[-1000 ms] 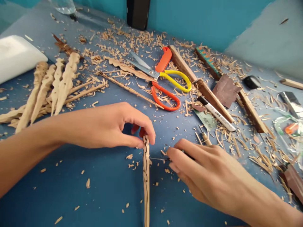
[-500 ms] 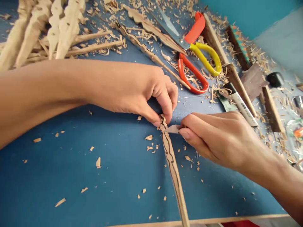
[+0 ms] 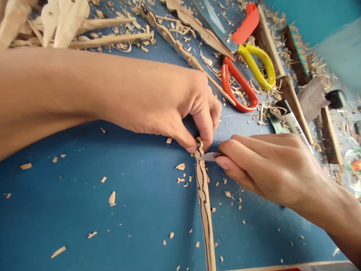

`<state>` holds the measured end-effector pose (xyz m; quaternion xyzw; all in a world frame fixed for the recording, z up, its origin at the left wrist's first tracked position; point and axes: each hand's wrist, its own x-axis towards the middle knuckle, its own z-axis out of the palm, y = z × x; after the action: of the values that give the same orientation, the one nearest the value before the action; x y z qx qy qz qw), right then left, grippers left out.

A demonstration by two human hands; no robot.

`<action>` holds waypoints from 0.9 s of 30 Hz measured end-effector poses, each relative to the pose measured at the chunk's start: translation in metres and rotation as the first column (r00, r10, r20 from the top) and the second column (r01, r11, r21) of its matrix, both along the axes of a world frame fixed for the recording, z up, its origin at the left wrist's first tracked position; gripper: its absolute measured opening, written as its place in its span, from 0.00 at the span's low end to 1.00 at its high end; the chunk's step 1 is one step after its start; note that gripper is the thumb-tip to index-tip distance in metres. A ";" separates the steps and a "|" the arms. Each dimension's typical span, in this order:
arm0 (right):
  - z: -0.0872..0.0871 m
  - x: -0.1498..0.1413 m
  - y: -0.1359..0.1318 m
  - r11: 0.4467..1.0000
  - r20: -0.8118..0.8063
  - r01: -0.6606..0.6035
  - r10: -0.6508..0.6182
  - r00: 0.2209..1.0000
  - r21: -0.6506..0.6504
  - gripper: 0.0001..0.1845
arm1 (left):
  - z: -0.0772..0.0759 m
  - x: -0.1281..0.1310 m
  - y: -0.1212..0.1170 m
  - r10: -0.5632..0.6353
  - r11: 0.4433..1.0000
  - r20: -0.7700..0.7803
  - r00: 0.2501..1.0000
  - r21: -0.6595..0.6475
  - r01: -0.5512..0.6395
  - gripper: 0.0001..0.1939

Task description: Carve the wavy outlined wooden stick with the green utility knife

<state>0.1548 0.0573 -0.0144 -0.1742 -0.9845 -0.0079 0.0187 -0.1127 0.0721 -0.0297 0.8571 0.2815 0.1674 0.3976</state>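
A slim wooden stick (image 3: 205,207) with wavy black lines drawn along it lies on the blue tabletop (image 3: 135,226), its near end running out at the bottom of the view. My left hand (image 3: 194,109) pinches its far end between thumb and fingers. In my right hand (image 3: 262,165) is a small knife (image 3: 209,156); the fingers are closed round it and hide its handle. The blade's tip touches the stick just below my left fingertips. Small wood chips (image 3: 180,166) lie on both sides of the stick.
Behind the hands lie scissors (image 3: 239,84) with red and yellow handles, and a carved stick (image 3: 180,49). Carved wooden pieces (image 3: 69,22) are piled at the back left. To the right are a marker (image 3: 295,122), wooden bars (image 3: 331,135), a black cap (image 3: 335,99) and many shavings.
The view has shifted and turned slightly, so the stick stands more upright in it. Both hands keep their grips, and the blade stays at nearly the same spot on the stick.
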 end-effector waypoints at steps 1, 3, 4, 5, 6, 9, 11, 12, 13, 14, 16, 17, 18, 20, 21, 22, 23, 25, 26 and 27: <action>0.000 -0.001 0.000 1.000 0.001 -0.004 0.004 1.000 0.004 0.24 | 0.000 0.001 0.002 0.004 1.000 -0.008 1.000 -0.008 -0.004 0.04; 0.002 -0.005 0.000 1.000 -0.011 -0.020 0.020 1.000 0.024 0.25 | 0.000 0.001 0.006 -0.001 1.000 -0.014 1.000 -0.015 0.001 0.05; 0.003 -0.007 -0.001 0.999 -0.011 -0.021 0.021 1.000 0.038 0.26 | 0.000 0.001 0.008 -0.013 1.000 -0.010 1.000 -0.012 0.013 0.06; 0.004 -0.008 -0.002 0.998 -0.006 -0.015 0.015 1.000 0.053 0.27 | -0.001 0.000 0.010 -0.025 1.000 -0.005 1.000 -0.001 0.025 0.08; 0.005 -0.009 -0.004 0.998 0.005 0.000 0.000 1.000 0.070 0.27 | -0.003 -0.001 0.011 -0.037 0.999 -0.001 0.999 0.015 0.037 0.10; 0.008 -0.012 -0.011 0.993 0.043 0.038 -0.043 0.998 0.116 0.27 | -0.006 -0.006 0.014 -0.064 0.996 0.014 0.998 0.070 0.063 0.12; 0.008 -0.013 -0.015 0.988 0.048 0.045 -0.052 0.998 0.147 0.27 | -0.007 -0.009 0.014 -0.084 0.991 0.017 0.996 0.107 0.082 0.10; 0.007 -0.013 -0.016 0.986 0.046 0.045 -0.053 0.998 0.162 0.27 | -0.008 -0.010 0.014 -0.094 0.989 0.022 0.995 0.121 0.091 0.09; 0.007 -0.013 -0.016 0.984 0.038 0.039 -0.046 0.998 0.175 0.28 | -0.008 -0.011 0.014 -0.104 0.986 0.026 0.994 0.137 0.099 0.09; 0.006 -0.014 -0.016 0.982 0.030 0.032 -0.038 0.999 0.187 0.28 | -0.009 -0.012 0.013 -0.110 0.983 0.028 0.994 0.149 0.104 0.08; 0.005 -0.015 -0.014 0.981 0.018 0.001 -0.005 1.000 0.192 0.29 | -0.011 -0.013 0.014 -0.121 0.979 0.037 0.992 0.167 0.114 0.08; 0.005 -0.015 -0.013 0.982 0.020 -0.015 0.011 1.000 0.187 0.29 | -0.013 -0.013 0.014 -0.127 0.978 0.041 0.991 0.175 0.118 0.08; 0.006 -0.016 -0.011 0.983 0.030 -0.026 0.021 0.999 0.183 0.29 | -0.016 -0.013 0.015 -0.137 0.975 0.048 0.989 0.183 0.126 0.08; 0.008 -0.017 -0.010 0.983 0.065 -0.037 0.026 0.998 0.182 0.29 | -0.022 -0.012 0.018 -0.166 0.968 0.076 0.983 0.205 0.148 0.08; 0.010 -0.018 -0.010 0.982 0.080 -0.042 0.028 0.996 0.183 0.29 | -0.025 -0.011 0.019 -0.185 0.962 0.096 0.978 0.221 0.161 0.08; 0.012 -0.019 -0.010 0.982 0.094 -0.045 0.028 0.995 0.182 0.29 | -0.028 -0.011 0.021 -0.202 0.957 0.115 0.973 0.236 0.171 0.08; 0.013 -0.019 -0.010 0.983 0.106 -0.045 0.026 0.994 0.180 0.29 | -0.031 -0.010 0.023 -0.217 0.951 0.130 0.967 0.252 0.180 0.07; 0.017 -0.021 -0.012 0.984 0.116 -0.040 0.020 0.993 0.174 0.29 | -0.034 -0.010 0.025 -0.231 0.945 0.149 0.961 0.271 0.185 0.07; 0.018 -0.022 -0.013 0.985 0.123 -0.037 0.016 0.992 0.170 0.29 | -0.035 -0.010 0.026 -0.235 0.943 0.152 0.960 0.277 0.187 0.06; 0.019 -0.022 -0.014 0.985 0.127 -0.035 0.013 0.992 0.170 0.29 | -0.036 -0.010 0.026 -0.236 0.941 0.152 0.960 0.282 0.187 0.06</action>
<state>0.1325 0.0432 0.0049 -0.1591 -0.9814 -0.1034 -0.0283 -0.1224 0.0983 -0.0655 0.9086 0.1246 0.2379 0.3197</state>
